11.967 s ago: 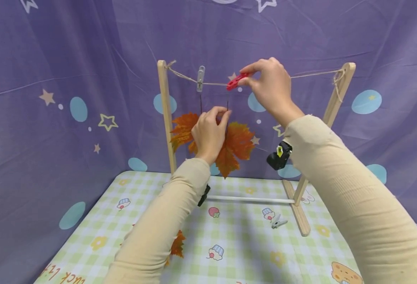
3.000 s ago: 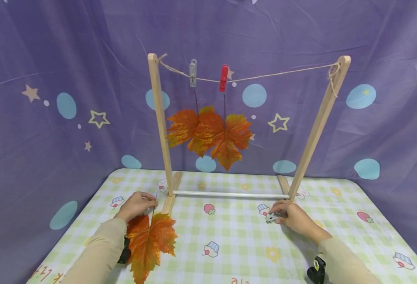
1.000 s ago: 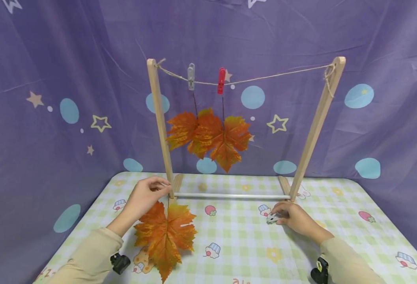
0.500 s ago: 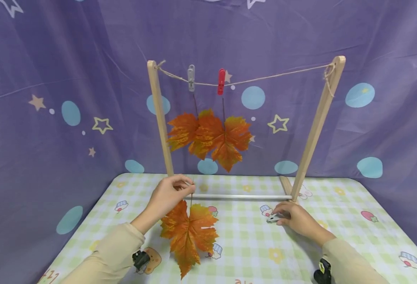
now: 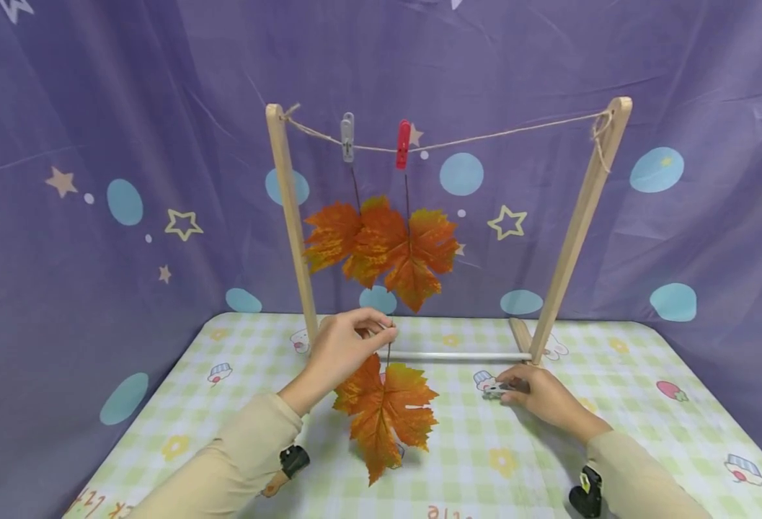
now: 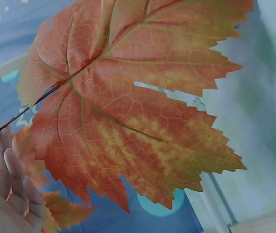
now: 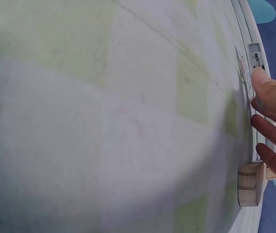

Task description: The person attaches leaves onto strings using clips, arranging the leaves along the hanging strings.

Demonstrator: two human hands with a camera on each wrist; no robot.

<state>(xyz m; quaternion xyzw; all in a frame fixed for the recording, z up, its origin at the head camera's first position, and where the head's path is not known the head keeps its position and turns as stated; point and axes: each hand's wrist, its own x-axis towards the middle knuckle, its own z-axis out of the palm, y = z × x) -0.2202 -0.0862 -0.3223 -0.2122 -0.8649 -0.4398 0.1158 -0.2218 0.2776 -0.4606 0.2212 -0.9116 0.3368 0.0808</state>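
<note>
My left hand (image 5: 344, 349) pinches the thin stem of an orange maple leaf (image 5: 387, 414), which hangs blade down over the table. In the left wrist view the leaf (image 6: 128, 107) fills much of the picture, its stem between thumb and fingertips. Low at the right, my right hand (image 5: 543, 395) holds a grey clothespin (image 5: 494, 389) between thumb and fingers, close to the tabletop. Only the end of that clothespin (image 7: 256, 54) shows past the thumb in the right wrist view. On the string, a grey clothespin (image 5: 347, 137) and a red clothespin (image 5: 403, 144) each hold up a maple leaf.
A wooden frame (image 5: 578, 223) stands at the back, a twine string (image 5: 504, 135) tied between its posts and a white rod (image 5: 458, 356) low across it. The checkered tablecloth (image 5: 458, 447) lies beneath. A purple curtain (image 5: 160, 108) hangs behind.
Twelve seconds ago my right hand held the red clothespin at the string; now it stays there. Since then my left hand has picked up another leaf and carried it rightward; my right hand grips a grey clothespin.
</note>
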